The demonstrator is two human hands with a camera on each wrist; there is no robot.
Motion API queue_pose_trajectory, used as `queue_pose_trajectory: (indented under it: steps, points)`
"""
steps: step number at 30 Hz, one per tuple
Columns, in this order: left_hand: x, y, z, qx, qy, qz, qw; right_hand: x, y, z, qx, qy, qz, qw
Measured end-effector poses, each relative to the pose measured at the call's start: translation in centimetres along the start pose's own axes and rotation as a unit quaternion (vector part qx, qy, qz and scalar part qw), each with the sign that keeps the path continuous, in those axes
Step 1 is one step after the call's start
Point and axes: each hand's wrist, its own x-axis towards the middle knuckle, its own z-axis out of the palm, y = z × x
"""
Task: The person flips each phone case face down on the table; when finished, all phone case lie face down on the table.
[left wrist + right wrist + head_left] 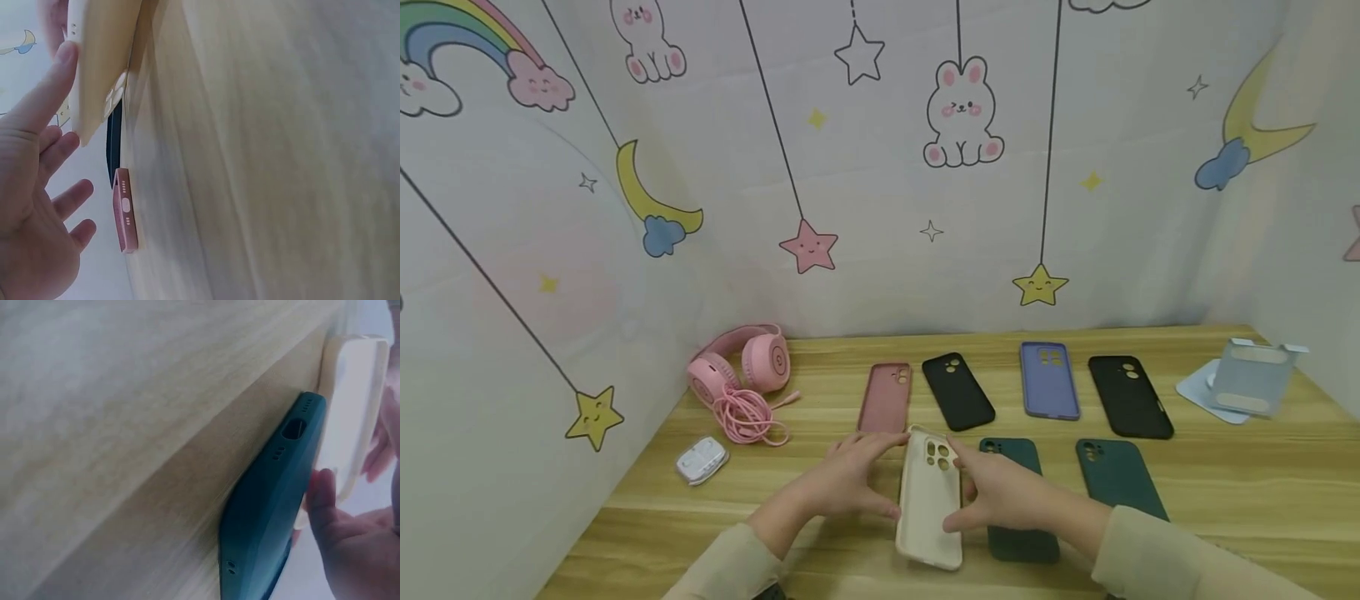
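The right hand (1003, 492) covers part of the nearer dark green case (1022, 546), just right of the cream phone case (931, 512); the right sleeve (1172, 550) overlaps the lower end of the farther dark green case (1120, 475). The left wrist view cuts off one end of the cream phone case, and several right-hand fingertips are hard to make out.

Seven phone cases lie on the worktop (647, 542): one cream, two dark green, one pink case (883, 400), one purple case (1049, 387) and two black cases (958, 396), the last four beyond the cream one. Well left of it are one pair of headphones (765, 360), one coiled cable (743, 417) and one earphone box (702, 460); far right, one stand (1253, 379).

The cream phone case sits between both hands, tilted: the left hand (850, 479) grasps its left edge, the right its right edge.
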Motion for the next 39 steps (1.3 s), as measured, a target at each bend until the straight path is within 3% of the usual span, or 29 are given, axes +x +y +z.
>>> queue_pose_trajectory:
  steps: [15,29,39]
  points:
    - [0.4,0.6,-0.3,-0.034,0.004,0.016,0.9993,0.5,-0.6,0.1,0.033,-0.002,0.056,0.9979]
    - [0.6,0.7,-0.5,-0.062,0.025,0.042,0.9969,1.0,-0.3,0.8,0.072,0.014,0.031,0.9968]
    - [1.0,0.8,-0.4,-0.081,0.039,0.05,0.9947,1.3,-0.8,0.8,0.067,0.017,0.033,0.997]
